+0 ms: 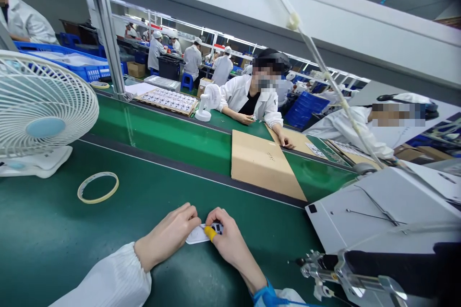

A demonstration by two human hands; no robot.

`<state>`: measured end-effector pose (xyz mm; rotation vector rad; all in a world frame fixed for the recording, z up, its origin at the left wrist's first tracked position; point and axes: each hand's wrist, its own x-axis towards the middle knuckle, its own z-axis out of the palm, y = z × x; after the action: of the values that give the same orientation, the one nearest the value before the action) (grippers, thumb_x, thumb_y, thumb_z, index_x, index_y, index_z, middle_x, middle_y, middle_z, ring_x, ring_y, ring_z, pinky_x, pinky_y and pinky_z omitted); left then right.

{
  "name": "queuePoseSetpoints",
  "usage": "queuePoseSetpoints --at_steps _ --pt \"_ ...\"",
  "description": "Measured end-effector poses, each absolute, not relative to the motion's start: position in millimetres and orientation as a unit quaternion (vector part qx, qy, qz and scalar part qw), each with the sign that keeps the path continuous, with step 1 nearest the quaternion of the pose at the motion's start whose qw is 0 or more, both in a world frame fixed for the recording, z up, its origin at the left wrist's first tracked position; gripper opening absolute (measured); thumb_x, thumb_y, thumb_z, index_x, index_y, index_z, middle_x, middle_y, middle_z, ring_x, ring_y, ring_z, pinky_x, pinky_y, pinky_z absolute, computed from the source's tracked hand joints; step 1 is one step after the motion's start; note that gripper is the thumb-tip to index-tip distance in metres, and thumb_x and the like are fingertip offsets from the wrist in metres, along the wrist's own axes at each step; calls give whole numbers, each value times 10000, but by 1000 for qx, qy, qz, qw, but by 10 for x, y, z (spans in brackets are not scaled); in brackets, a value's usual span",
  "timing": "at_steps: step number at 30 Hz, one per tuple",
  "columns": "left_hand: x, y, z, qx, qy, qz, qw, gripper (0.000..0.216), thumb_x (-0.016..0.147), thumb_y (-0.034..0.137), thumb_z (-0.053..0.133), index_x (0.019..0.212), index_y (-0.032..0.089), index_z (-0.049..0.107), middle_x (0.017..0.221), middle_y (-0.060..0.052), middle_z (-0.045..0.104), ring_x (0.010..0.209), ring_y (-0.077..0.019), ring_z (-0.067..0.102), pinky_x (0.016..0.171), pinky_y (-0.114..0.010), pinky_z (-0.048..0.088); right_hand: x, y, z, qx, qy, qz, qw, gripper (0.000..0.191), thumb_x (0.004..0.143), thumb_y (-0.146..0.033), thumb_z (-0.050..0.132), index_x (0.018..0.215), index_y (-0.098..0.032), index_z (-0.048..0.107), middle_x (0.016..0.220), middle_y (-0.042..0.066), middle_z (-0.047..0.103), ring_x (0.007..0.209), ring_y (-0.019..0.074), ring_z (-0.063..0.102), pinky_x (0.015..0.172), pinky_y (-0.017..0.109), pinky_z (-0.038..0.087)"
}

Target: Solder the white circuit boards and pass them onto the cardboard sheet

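Observation:
A small flat white part (196,235), with a rounded end and a black-and-white piece (217,228) at its right, lies low over the green bench between my hands. My left hand (171,230) is closed, its curled fingertips at the part's left upper edge. My right hand (230,240) pinches the right side, with a yellow cover (210,233) on one digit. My fingers hide some of the part. A white sleeve covers my left forearm, and a blue band (265,293) circles my right wrist.
A tape ring (98,187) lies left on the bench, near a white fan (46,115). Cardboard (264,163) spans the green conveyor channel. At right stand a white machine (382,216) and a metal-tipped tool (334,268). Across the channel, co-workers (252,96) sit in white coats.

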<state>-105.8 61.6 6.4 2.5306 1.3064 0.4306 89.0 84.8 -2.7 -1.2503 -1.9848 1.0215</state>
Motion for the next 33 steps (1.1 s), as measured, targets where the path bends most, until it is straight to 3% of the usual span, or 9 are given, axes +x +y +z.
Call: queuePoseSetpoints --at_steps 10,15,19,24,28,33 --pt "-1074 565 85 893 423 127 81 290 988 54 404 865 166 641 863 -50 579 791 -206 514 651 -326 377 826 880 10 -525 -745 353 213 248 681 48 538 733 -195 532 820 -18 571 823 175 539 755 316 410" --pt "-1084 539 58 894 415 150 75 324 982 34 389 812 166 632 836 -38 545 731 -182 470 640 -322 340 759 915 90 -550 -751 330 155 171 800 -89 674 720 -172 547 799 -23 564 828 177 541 795 351 444" --pt "-1077 532 51 889 404 203 72 342 988 18 368 804 158 620 836 -29 527 740 -171 448 664 -314 331 670 919 159 -573 -751 306 121 191 820 -129 690 705 -172 544 791 -25 551 846 183 542 838 381 445" --pt "-977 497 40 890 406 201 48 298 1002 57 428 754 137 570 825 -26 505 772 -180 446 669 -318 309 672 893 183 -579 -749 302 116 218 773 -12 644 704 -179 522 788 -34 543 849 183 534 862 389 424" --pt "-839 441 -19 890 413 190 17 207 994 60 471 838 126 590 845 -30 500 783 -189 442 661 -324 293 811 858 174 -575 -743 316 129 296 672 89 551 666 -192 456 754 -42 529 840 183 525 859 376 393" --pt "-693 397 -73 898 399 186 17 188 960 14 471 875 122 599 876 -40 505 817 -201 452 695 -334 324 889 772 151 -592 -726 312 157 302 611 72 489 651 -213 400 748 -19 539 832 206 509 818 373 355"
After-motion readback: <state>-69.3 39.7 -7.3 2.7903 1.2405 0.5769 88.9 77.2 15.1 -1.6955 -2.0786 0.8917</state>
